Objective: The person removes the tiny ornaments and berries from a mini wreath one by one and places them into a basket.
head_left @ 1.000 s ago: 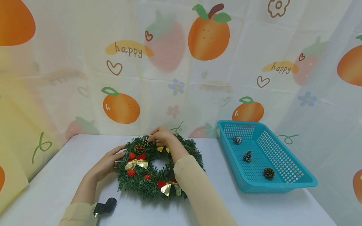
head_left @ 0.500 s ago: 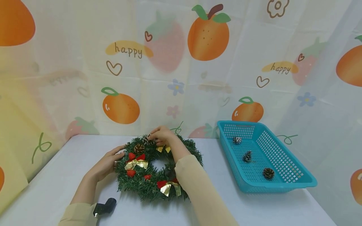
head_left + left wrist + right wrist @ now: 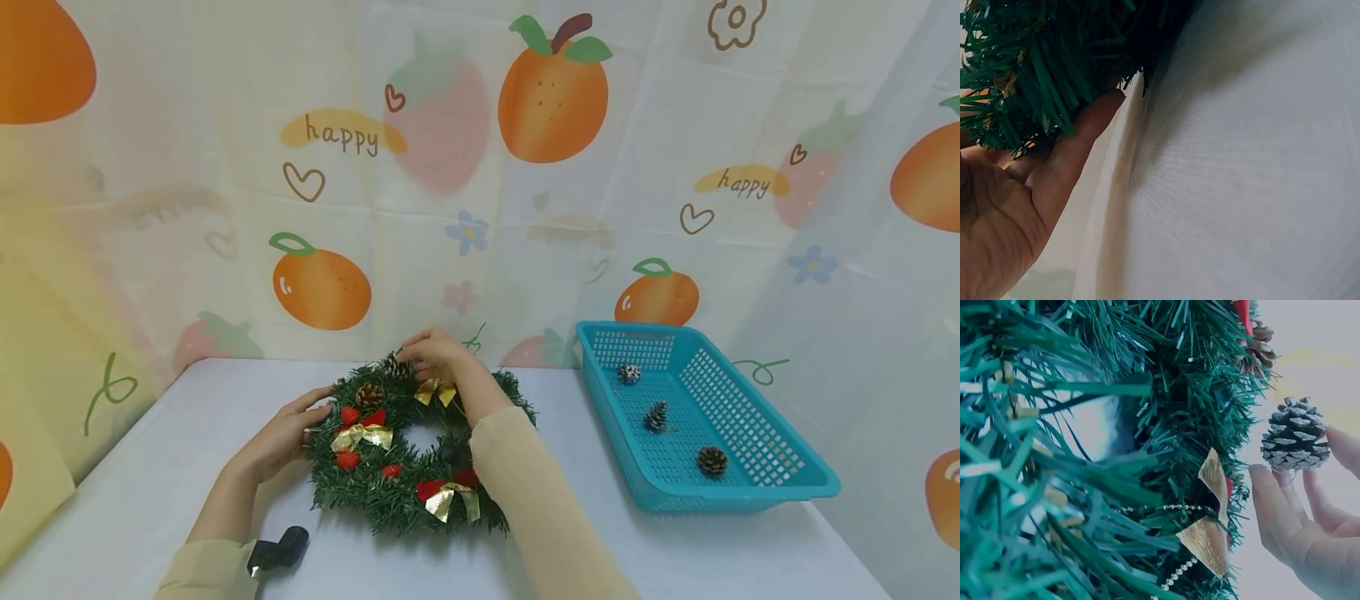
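Lying flat near the middle of the tabletop [image 3: 187, 467], the green wreath [image 3: 375, 492] is being dressed; a frosted pine cone [image 3: 1294, 442] is pinched between the fingertips [image 3: 1272, 506] of the right hand [image 3: 435, 357] at the wreath's far rim, just beside a gold bow [image 3: 437, 390]; the left hand [image 3: 288, 433] is laid against the wreath's left edge, its fingers nearly straight and curled round nothing.

The step in hand is judged to be the seating of the cone among the needles; it is best done with the stem end led in first, pushed deep between the branches rather than rested on top, and with the wreath kept steady by the left hand so that it is not slid across the tabletop; a gap should be left to the brown pine cone [image 3: 368, 393] already set nearby.

Only in the right wrist view is it shown that the cone is held just clear of the needles, with what may be a thin loop below it; a string of beads [image 3: 1172, 575] is also shown there; in the head view the cone is partly hidden by the fingers. In the left wrist view a finger [image 3: 1079, 144] is seen pressed under the needles. Only the head view takes in the blue basket [image 3: 780, 442] well to the right, with three loose cones [image 3: 656, 414] inside.
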Tool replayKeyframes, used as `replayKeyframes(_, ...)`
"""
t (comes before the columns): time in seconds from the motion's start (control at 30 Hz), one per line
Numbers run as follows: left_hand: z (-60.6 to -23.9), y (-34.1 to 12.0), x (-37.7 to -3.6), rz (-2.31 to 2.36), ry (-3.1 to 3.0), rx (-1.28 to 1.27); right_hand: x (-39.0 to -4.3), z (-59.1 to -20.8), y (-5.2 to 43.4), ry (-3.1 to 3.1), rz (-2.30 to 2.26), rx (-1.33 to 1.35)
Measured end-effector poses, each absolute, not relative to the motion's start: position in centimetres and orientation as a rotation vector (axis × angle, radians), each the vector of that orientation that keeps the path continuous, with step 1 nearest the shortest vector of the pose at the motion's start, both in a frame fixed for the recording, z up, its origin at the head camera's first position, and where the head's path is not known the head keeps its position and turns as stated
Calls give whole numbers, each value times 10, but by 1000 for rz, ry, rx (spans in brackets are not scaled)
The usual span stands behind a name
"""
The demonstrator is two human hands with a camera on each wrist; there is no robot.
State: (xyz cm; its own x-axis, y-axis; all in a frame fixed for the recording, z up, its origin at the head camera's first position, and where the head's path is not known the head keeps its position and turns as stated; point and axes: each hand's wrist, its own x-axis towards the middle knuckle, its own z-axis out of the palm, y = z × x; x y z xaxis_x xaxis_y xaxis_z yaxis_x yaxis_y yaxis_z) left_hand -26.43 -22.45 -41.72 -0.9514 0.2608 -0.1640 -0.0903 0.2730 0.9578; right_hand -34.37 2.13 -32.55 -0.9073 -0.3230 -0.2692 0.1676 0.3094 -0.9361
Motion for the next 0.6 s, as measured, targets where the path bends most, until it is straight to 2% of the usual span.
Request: replayKeyframes(0.6,-420,-226,-267,1734,2252,171,-352,-318,39,2146,-1689,-155)
